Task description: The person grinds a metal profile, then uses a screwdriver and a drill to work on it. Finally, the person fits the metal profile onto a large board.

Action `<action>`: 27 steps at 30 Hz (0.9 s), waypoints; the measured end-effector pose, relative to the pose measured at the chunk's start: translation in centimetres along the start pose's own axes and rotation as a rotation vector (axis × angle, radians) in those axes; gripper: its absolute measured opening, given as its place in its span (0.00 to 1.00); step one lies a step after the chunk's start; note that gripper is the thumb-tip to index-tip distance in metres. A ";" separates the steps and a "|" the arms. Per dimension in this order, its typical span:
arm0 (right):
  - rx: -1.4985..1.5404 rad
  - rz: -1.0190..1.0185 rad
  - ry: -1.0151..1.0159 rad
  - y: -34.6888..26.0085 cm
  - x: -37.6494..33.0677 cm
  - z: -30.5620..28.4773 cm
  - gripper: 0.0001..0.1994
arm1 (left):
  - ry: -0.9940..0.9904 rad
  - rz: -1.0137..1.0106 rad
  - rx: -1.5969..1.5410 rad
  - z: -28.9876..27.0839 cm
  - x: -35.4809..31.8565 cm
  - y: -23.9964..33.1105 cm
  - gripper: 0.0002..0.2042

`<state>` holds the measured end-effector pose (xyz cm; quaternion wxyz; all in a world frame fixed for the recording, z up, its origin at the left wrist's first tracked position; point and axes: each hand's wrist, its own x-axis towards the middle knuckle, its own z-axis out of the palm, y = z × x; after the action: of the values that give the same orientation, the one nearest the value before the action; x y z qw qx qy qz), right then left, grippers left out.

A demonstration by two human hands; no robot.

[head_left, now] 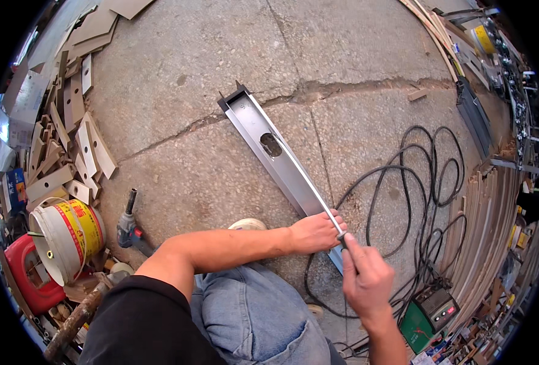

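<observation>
Evidently, the metal channel (292, 180) needs steadying on the bare floor (190, 164): it slants from the upper middle of the frame to just right of the lower centre, and the left hand (314, 233) lies across its nearer part, probably as a weight against slipping. That hand's fingers bend over it, but the fingertips are hidden, so I cannot tell whether they close around the edge. The right hand (368, 280), right of lower centre, is clamped on the dark handle of a slim rod-like tool (341, 235), whose shaft seems to run along the channel's right side, perhaps so that the edge guides it.

The channel is smooth grey metal, straight-walled and shallow, with a ragged-looking oval hole (271, 145) and a black end piece (235, 98) bearing two prongs. Under it, the floor is rough, speckled and cracked. Rubbery-looking black cable (432, 176) loops at the right; flat, drilled brown strips (88, 149) heap at the left.
</observation>
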<state>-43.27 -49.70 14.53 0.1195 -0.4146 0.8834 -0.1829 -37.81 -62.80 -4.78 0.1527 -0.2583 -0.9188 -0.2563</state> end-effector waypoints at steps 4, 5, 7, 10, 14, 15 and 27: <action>-0.208 -0.029 -0.022 -1.6 -1.3 2.0 0.21 | 0.029 -0.068 -0.171 -0.6 -0.1 -0.4 0.15; -0.191 0.028 -0.041 -2.5 -1.2 2.1 0.21 | 0.041 -0.062 -0.172 -0.6 -0.2 -0.5 0.16; -0.153 0.138 -0.082 -4.5 -0.6 1.6 0.21 | 0.062 -0.054 -0.173 -0.7 -0.3 -0.6 0.17; -0.010 0.146 -0.112 -5.0 -0.2 0.4 0.22 | 0.042 -0.061 -0.188 -0.2 -0.5 -0.6 0.17; -0.069 0.060 0.020 -4.0 -2.0 1.6 0.23 | 0.003 -0.061 -0.149 -0.3 0.1 -0.4 0.16; -0.111 0.047 -0.005 -3.6 -2.2 1.9 0.23 | 0.000 -0.066 -0.156 -0.2 0.0 -0.3 0.16; -0.220 0.012 -0.041 -4.5 -1.2 2.5 0.25 | 0.066 -0.077 -0.190 0.2 -0.4 -0.4 0.17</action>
<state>-38.57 -51.98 14.24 0.0926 -0.4235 0.8980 -0.0757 -37.79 -63.12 -5.29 0.1477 -0.2274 -0.8942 -0.3562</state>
